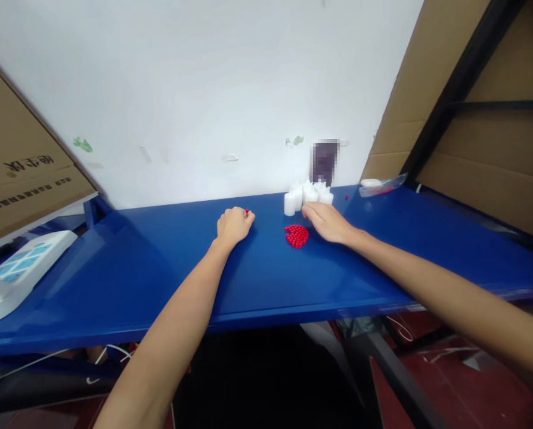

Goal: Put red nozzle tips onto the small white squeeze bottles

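Observation:
My left hand (235,225) rests low over the blue table with its fingers curled together, and a small round red piece (247,211) shows at the fingertips. Right of it lies a tight, single-layer cluster of small red pieces (297,236). Just beyond the cluster, several small white bottles (290,204) stand upright in a group, some with narrow tips. My right hand (327,221) is at the front of these bottles, its fingers bent and closed. What those fingers hold, if anything, is hidden behind the hand.
The blue table (159,262) meets a white wall at the back. A lone red piece (347,196) and a clear plastic bag (383,186) with red contents lie at the right rear. At the left stand a white device (29,268) with blue panels and a cardboard box (25,161).

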A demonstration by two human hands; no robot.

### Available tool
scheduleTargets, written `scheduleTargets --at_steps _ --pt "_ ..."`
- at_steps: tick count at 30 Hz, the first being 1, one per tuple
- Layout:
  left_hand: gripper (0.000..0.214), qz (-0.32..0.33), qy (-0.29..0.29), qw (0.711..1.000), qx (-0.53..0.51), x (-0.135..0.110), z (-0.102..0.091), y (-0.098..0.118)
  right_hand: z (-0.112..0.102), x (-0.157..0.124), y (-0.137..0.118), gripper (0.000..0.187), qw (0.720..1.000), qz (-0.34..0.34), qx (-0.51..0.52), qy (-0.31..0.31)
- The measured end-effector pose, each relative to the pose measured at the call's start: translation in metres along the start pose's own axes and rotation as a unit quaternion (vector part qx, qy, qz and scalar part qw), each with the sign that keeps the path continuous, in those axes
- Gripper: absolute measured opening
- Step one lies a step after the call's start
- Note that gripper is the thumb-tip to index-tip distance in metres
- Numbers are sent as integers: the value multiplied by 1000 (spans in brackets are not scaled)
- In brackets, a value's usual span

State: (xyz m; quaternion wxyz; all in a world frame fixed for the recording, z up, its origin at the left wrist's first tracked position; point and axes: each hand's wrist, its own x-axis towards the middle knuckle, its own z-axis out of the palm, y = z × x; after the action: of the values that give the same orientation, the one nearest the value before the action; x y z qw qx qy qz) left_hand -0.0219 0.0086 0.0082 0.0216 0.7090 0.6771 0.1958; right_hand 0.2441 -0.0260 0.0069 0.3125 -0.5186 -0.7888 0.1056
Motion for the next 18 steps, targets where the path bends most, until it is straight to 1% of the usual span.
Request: scheduleTargets --at_steps 2,5,8,11,13,15,18 --pt "38 6 10 1000 -1 -2 -2 2 0 1 1 38 1000 -3 6 16" --pt "42 48 69 996 -30 -8 -5 10 2 3 1 41 999 5 29 29" --pt "44 124 138 980 -70 -15 -4 22 6 2 2 45 999 14 42 31" --pt "41 216 178 957 -77 -22 -1 33 9 0 3 50 999 47 7 22" --pt "40 261 200 941 -78 -25 0 39 11 -1 3 53 997 68 -22 14" --pt "40 286 217 929 -90 -27 1 42 12 -2 3 54 996 74 -39 14" --pt "40 308 215 920 -114 -28 1 42 12 -2 3 53 996 65 -54 23"
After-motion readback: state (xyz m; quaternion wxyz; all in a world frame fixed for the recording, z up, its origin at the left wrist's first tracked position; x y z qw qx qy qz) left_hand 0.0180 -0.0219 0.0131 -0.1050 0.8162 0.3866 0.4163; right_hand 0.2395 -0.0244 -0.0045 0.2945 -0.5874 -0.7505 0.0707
